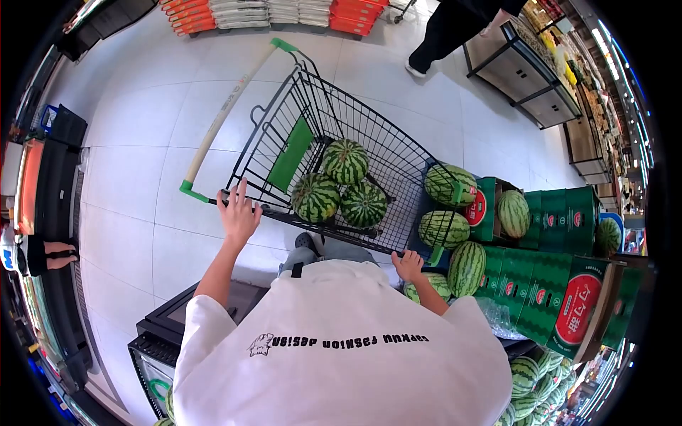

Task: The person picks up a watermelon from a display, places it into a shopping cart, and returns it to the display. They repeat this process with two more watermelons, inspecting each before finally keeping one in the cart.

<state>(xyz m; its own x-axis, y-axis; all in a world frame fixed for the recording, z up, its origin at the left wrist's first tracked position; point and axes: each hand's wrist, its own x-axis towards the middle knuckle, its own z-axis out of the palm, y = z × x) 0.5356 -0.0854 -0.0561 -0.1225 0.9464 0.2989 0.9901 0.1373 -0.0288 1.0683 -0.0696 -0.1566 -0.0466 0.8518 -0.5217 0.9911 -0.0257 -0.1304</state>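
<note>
Pale tiled shop floor (pixel 121 177) lies beyond my fingers; my left hand (pixel 240 215) and right hand (pixel 408 265) curl over the black wire shopping cart's (pixel 369 113) near rim, three round striped green watermelons (pixel 345 162) between them.

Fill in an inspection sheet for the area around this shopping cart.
Surface: pale tiled floor, seams visible.
Job's things: shopping cart holding three striped watermelons, grouped toward the handle end.
Clutter: more watermelons and green cartons by the cart's far end; crumpled clear plastic near the cartons.
Hands: left hand on the near rim by the handle, fingers spread; right hand on the same rim toward the far end.
Cables: nothing seen.
Surroundings: person in dark trousers beyond the cart; display stand nearby.
</note>
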